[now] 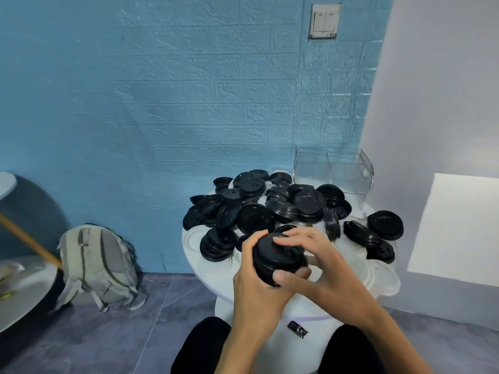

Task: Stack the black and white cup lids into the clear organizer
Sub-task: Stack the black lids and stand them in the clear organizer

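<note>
I hold a short stack of round black plastic cup lids (279, 261) low in the centre of the frame, my left hand (256, 282) curled round its side, my right hand (318, 265) pinching it from the top and the near edge. To do this well I should square the rims flush before carrying. Beyond lie some thirty loose black lids (253, 217) and several white lids (383, 279), too heaped to count, on the round white table (194, 265). One clear plastic organizer (334, 171) stands empty at upper right.
</note>
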Action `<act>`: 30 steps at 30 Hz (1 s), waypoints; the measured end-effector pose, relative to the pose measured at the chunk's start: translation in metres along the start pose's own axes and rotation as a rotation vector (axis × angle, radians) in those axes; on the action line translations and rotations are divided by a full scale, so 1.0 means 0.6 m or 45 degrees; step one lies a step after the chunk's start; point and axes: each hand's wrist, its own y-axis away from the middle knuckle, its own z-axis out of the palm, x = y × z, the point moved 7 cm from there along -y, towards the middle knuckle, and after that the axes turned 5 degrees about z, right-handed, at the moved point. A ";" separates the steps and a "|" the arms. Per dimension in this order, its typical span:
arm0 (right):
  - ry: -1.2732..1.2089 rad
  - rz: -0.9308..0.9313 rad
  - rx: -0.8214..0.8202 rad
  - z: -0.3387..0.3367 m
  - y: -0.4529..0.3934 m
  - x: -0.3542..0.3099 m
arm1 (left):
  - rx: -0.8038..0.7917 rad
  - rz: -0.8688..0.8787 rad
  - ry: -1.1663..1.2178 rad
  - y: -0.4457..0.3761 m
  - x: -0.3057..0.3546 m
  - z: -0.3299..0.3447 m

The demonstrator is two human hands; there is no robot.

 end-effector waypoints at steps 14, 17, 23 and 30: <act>0.609 0.307 0.295 -0.072 -0.186 0.087 | 0.102 -0.002 -0.002 -0.005 -0.024 -0.029; 0.723 0.334 0.222 -0.066 -0.203 0.096 | 0.109 0.006 -0.001 -0.005 -0.027 -0.031; 0.774 0.375 0.184 -0.056 -0.208 0.112 | 0.123 0.035 -0.012 -0.011 -0.027 -0.034; 0.685 0.373 0.345 -0.064 -0.212 0.111 | 0.107 0.029 -0.041 -0.020 -0.038 -0.034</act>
